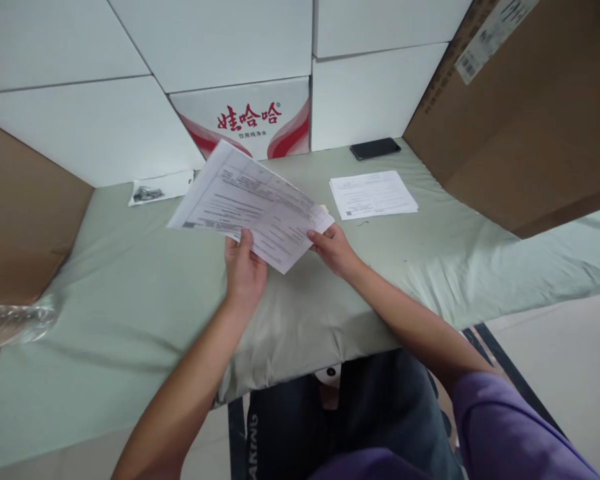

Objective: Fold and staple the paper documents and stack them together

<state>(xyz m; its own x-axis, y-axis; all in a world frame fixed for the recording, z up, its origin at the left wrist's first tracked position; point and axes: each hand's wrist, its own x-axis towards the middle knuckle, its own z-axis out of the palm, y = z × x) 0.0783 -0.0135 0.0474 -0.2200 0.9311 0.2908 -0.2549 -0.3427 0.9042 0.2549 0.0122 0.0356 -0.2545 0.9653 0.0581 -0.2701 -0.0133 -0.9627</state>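
A stack of printed paper sheets (253, 207) is held tilted above the cloth-covered table, its far left corner raised. My left hand (245, 267) grips its near edge, thumb on top and fingers beneath. At the right corner, my right hand (334, 250) pinches the sheets between thumb and fingers. To the right, a second pile of printed sheets (374, 195) lies flat on the table, apart from both hands.
White boxes (380, 93) and a red-printed carton (250, 120) form a wall behind. A phone (375, 149) and a small clear-fronted packet (163, 188) lie near it. Brown cardboard boxes stand left (25, 213) and right (525, 120). Green cloth (145, 287) covers the table.
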